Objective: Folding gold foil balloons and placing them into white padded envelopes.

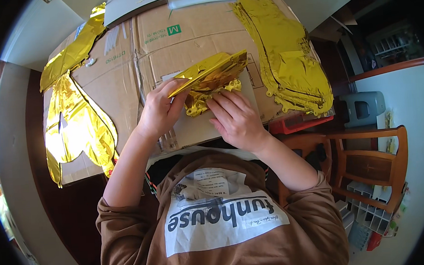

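A folded gold foil balloon (pixel 213 70) is between my hands, over the middle of the cardboard near its front edge. My left hand (pixel 161 106) pinches its left end between thumb and fingers, holding the upper layer raised and tilted. Fingers of my right hand (pixel 235 114) are bent together over the crinkled lower layer (pixel 198 104); their tips are partly hidden by foil. Beneath both hands lies a flat pale panel (pixel 197 128). To the right spreads a stack of flat gold foil balloons (pixel 287 50).
More flat gold foil (pixel 78 121) drapes across the left side of the cardboard surface (pixel 121 84). White boxes (pixel 134 6) stand along the back edge. At the right are a red tray (pixel 294 124), a wooden chair (pixel 369 164) and a grey-blue plastic stool (pixel 364 108).
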### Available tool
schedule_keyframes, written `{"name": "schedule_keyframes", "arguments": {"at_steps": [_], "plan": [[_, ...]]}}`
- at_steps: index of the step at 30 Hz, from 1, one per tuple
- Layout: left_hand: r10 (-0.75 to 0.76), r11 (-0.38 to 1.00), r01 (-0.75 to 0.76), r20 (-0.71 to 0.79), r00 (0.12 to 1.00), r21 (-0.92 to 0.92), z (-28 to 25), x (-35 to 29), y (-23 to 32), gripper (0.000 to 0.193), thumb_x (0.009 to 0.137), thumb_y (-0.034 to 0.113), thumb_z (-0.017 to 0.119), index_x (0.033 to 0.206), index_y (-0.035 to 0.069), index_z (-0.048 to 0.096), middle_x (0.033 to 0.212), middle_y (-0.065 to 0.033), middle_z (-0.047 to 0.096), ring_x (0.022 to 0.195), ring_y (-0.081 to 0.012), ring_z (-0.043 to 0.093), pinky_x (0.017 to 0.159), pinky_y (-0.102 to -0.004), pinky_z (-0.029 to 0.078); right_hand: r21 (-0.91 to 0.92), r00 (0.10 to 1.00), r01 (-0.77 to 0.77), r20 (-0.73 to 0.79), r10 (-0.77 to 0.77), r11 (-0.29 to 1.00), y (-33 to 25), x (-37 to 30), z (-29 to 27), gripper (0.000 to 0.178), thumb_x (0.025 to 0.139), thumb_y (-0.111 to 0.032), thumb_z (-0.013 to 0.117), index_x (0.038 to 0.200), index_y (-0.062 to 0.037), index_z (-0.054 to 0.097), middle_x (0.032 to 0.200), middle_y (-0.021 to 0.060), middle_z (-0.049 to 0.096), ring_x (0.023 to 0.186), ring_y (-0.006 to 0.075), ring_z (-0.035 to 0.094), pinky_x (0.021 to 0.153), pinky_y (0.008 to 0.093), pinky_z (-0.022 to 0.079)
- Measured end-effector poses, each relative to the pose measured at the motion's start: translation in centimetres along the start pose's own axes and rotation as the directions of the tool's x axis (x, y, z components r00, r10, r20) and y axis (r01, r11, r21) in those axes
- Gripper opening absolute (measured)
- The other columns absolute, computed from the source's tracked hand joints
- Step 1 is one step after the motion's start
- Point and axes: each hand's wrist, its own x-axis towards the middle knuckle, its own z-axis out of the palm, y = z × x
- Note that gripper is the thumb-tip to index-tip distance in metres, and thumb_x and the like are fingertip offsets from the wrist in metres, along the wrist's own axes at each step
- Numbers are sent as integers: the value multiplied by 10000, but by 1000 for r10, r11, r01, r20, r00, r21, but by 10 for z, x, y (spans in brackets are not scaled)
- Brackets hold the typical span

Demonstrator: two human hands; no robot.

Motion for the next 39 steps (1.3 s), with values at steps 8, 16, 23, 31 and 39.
{"name": "schedule_keyframes", "arguments": {"at_steps": [8,16,23,31,39], "plan": [[46,999,-46,17,999,5,0,-4,3,366,819,-42,701,1179,25,679,1135,-169,713,1021,-353,705,896,-398,580,32,989,-92,118,88,995,-7,14,1,434,833,-174,750,1214,8,651,1272,199,622,1204,382,571,1056,484,456],[280,954,-286,74,957,84,11,-23,-12,405,753,33,676,1158,54,673,1119,-131,690,1006,-328,683,904,-411,563,290,999,45,-16,-42,956,-49,43,-74,160,828,-56,723,967,22,712,992,169,725,848,316,724,785,399,591],[307,946,-314,94,947,74,18,-23,-18,317,782,68,711,1092,16,672,1101,-143,690,1071,-337,671,963,-437,538,489,952,131,180,-247,863,-33,257,26,203,920,-177,679,1020,-4,716,897,158,699,784,307,671,718,382,527],[464,886,-464,-46,885,1,34,-29,-41,258,824,162,611,1035,20,647,1034,-180,678,994,-391,665,933,-453,538,-91,855,305,464,-231,948,-69,371,212,256,908,-258,621,1062,-93,743,1077,126,723,1003,336,709,903,473,552],[243,968,-250,140,960,29,12,-29,-26,380,767,50,652,1145,20,647,1167,-174,671,1115,-378,649,1000,-477,511,532,810,166,407,-423,830,-43,266,38,84,828,-124,667,836,-42,685,798,120,669,765,277,671,678,391,522]]}}
